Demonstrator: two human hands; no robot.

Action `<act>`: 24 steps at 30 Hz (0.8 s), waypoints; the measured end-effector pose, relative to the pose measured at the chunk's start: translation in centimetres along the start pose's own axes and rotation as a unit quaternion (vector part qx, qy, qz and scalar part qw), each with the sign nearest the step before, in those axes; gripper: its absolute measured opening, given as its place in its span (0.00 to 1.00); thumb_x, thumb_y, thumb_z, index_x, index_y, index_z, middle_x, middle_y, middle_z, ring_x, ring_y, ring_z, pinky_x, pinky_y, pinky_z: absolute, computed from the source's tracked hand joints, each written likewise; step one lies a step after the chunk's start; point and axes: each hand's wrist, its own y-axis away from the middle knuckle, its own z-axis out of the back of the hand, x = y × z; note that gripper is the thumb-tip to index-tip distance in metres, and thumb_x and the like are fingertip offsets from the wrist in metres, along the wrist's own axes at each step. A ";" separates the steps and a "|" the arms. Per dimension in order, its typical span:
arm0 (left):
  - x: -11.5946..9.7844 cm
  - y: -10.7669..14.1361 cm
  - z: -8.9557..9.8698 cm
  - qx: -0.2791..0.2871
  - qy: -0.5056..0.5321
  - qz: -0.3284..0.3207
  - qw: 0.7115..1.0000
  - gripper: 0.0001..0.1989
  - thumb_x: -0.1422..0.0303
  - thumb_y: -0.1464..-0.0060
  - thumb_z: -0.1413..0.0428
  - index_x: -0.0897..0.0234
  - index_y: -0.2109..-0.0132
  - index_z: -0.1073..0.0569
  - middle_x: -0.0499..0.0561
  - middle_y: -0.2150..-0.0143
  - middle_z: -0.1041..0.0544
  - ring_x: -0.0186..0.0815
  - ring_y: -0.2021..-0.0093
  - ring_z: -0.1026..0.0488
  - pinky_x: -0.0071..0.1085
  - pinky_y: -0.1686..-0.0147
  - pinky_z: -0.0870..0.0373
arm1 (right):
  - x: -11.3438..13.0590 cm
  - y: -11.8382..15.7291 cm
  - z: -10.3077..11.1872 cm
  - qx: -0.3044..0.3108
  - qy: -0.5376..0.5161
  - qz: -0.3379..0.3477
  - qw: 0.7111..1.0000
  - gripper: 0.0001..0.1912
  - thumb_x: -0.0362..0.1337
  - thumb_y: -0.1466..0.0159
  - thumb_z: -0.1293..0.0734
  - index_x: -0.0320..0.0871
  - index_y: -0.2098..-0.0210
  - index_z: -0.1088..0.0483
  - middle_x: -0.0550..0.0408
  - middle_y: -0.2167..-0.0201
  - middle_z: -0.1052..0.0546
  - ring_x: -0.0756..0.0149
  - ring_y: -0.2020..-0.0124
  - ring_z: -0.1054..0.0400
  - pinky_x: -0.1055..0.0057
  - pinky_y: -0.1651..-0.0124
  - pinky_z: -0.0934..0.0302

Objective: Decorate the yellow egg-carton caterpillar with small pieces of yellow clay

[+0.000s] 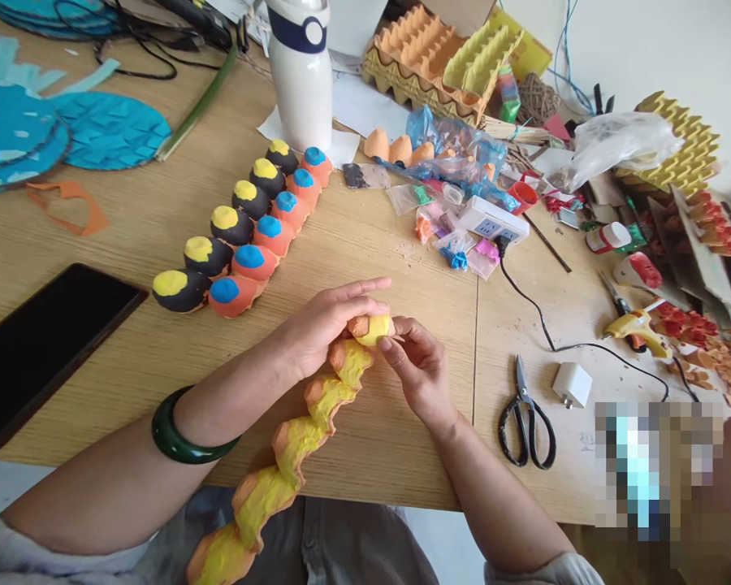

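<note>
On the wooden table (378,455), left hand (329,321) and right hand (417,370) both grip the end cup of a six-cup yellow-painted egg-carton strip (296,443), which runs off the table edge; nearby lies one twelve-cup painted egg-carton piece (249,236), two rows of six.

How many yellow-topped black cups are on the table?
6, in one row beside the blue-topped orange cups, from the nearest black cup to the farthest black cup.

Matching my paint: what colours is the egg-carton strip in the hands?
The egg-carton strip is yellow over orange, clearest in the head view.
</note>
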 end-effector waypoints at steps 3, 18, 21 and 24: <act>-0.1 -0.2 0.0 0.001 0.030 0.052 0.998 0.26 0.67 0.56 0.31 0.58 0.46 0.18 0.43 0.77 0.32 0.33 0.75 0.37 0.30 0.74 0.40 | 0.0 -0.1 0.0 -0.015 0.003 -0.004 1.000 0.07 0.44 0.34 0.26 0.48 0.63 0.23 0.57 0.66 0.22 0.65 0.63 0.29 0.67 0.56 0.31; -0.2 0.0 0.0 0.011 -0.001 -0.037 0.999 0.34 0.62 0.57 0.27 0.60 0.41 0.21 0.44 0.73 0.29 0.30 0.75 0.42 0.29 0.74 0.45 | -0.4 -1.8 1.6 -0.032 -0.137 -0.116 0.983 0.17 0.56 0.40 0.26 0.48 0.67 0.23 0.57 0.67 0.21 0.62 0.67 0.31 0.65 0.61 0.34; -0.3 -0.1 0.0 0.041 -0.015 -0.029 0.999 0.30 0.57 0.59 0.25 0.60 0.48 0.17 0.45 0.76 0.32 0.31 0.75 0.43 0.29 0.76 0.48 | -0.5 -2.0 1.9 -0.041 -0.140 -0.139 0.979 0.17 0.55 0.40 0.26 0.49 0.69 0.26 0.57 0.69 0.22 0.61 0.67 0.30 0.63 0.61 0.33; -0.4 -0.4 0.3 0.069 -0.022 -0.022 0.997 0.26 0.49 0.56 0.28 0.61 0.54 0.15 0.46 0.76 0.34 0.29 0.76 0.46 0.29 0.76 0.51 | -0.5 -2.0 2.3 -0.026 -0.160 -0.160 0.974 0.17 0.55 0.42 0.26 0.49 0.67 0.26 0.56 0.68 0.21 0.59 0.66 0.28 0.61 0.60 0.31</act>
